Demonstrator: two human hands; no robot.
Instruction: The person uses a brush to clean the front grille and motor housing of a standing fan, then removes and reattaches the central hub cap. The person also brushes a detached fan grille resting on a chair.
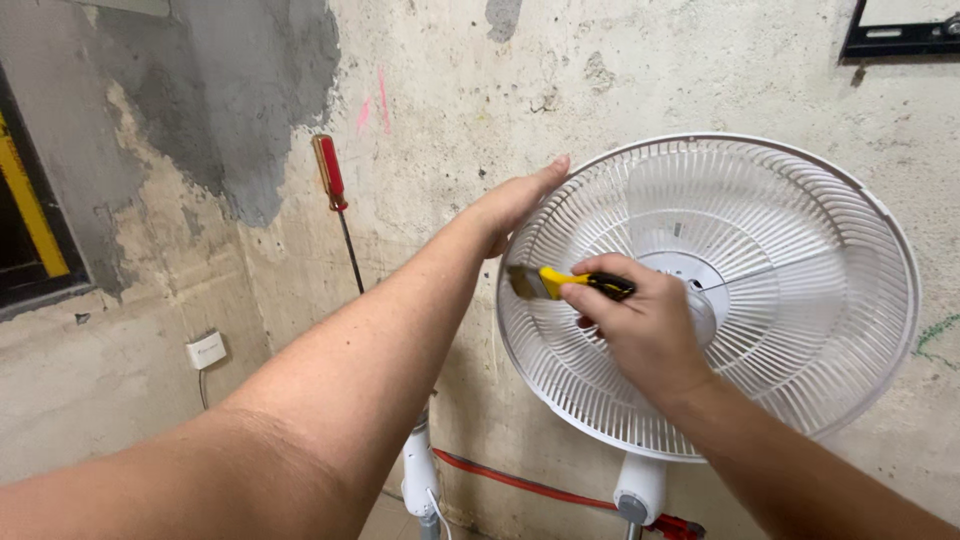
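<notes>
the left hand (510,205) is reaching across and steadying the upper left rim of the white fan guard (800,300), fingers flat against the rim, its grip released rather than closed around anything. the right hand (640,320) is clenching the yellow and black handle of a small brush (560,283), and the bristles are touching the ribs on the guard's left side, near the round hub. the fan is standing upright on its pole just in front of a rough concrete wall (600,80). brushing well here probably means running along the ribs, not across them, with light pressure, while the steadying hand is keeping the head from swivelling. a red-handled screwdriver (335,195) is sticking up by the wall, well apart from both hands.
</notes>
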